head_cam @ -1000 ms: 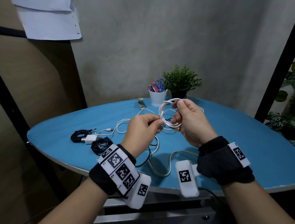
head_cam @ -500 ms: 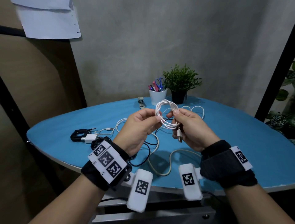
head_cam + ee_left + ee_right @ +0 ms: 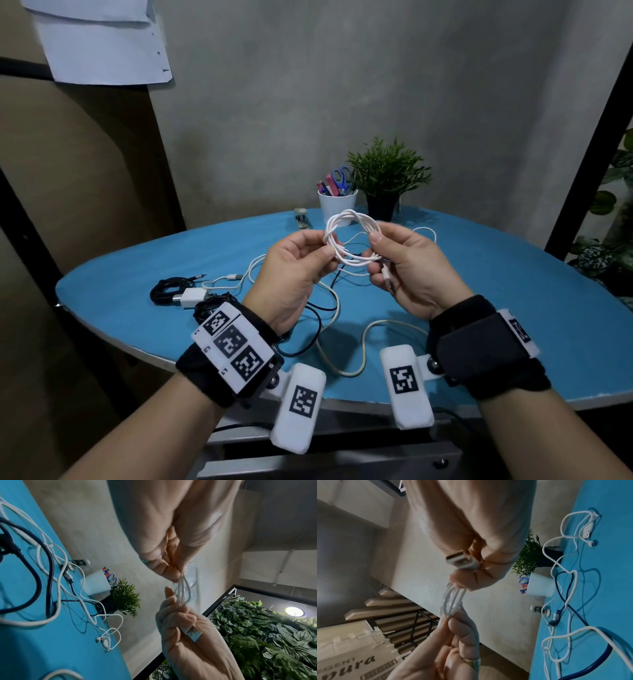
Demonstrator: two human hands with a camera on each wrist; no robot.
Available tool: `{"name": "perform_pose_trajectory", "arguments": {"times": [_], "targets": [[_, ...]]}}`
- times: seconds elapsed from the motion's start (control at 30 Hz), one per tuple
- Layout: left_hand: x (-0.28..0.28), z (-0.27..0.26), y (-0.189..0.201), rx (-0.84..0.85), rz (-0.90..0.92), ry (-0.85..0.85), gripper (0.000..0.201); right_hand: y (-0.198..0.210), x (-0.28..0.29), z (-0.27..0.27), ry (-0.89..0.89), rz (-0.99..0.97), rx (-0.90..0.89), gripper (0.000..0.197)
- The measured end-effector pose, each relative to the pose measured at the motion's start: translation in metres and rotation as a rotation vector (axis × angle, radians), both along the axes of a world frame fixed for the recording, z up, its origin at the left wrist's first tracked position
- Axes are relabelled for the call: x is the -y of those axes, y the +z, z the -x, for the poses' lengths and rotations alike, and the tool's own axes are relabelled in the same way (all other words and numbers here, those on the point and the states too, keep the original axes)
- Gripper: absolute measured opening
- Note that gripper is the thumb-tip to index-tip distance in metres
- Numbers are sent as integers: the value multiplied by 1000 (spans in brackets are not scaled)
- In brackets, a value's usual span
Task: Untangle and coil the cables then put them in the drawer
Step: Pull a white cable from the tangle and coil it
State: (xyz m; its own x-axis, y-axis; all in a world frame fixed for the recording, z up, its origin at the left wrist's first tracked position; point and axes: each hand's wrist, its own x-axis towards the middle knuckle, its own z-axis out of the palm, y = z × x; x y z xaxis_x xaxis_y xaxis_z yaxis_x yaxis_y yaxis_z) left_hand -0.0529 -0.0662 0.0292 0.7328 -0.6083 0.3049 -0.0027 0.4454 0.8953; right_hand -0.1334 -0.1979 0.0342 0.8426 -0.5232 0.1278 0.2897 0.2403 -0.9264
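A small coil of white cable (image 3: 347, 240) hangs in the air between my two hands, above the blue table (image 3: 513, 308). My left hand (image 3: 325, 251) pinches the coil's left side with thumb and fingers. My right hand (image 3: 374, 247) grips the right side, and the cable's USB plug (image 3: 388, 282) sticks out below its fingers. In the left wrist view the coil (image 3: 183, 592) runs from the left hand (image 3: 173, 574) down to the right hand (image 3: 173, 605). In the right wrist view the plug (image 3: 462, 561) shows under the right hand (image 3: 467, 580), above the coil (image 3: 452, 600).
Loose white cable (image 3: 363, 346) and black cable (image 3: 317, 325) lie tangled on the table under my hands. A black coiled cable (image 3: 164, 289) with a white charger (image 3: 191, 296) lies at the left. A white cup (image 3: 337, 207), a potted plant (image 3: 387, 178) and a stapler (image 3: 301, 219) stand at the back.
My right hand has come down from the top of the coil to its right side, and the USB plug now hangs below it. My left wrist has turned outward.
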Motion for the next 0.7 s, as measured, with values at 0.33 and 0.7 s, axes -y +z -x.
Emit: {"name": "perform_pose_trajectory", "arguments": {"times": [0.33,0.7], "targets": [[4,-1,2,-28,-81,126,18,-3,-4,0,-40,310,-20,9],[2,-4,-2,-35,-145,103,11,-6,-3,-4,-170,599,-124,17]]}}
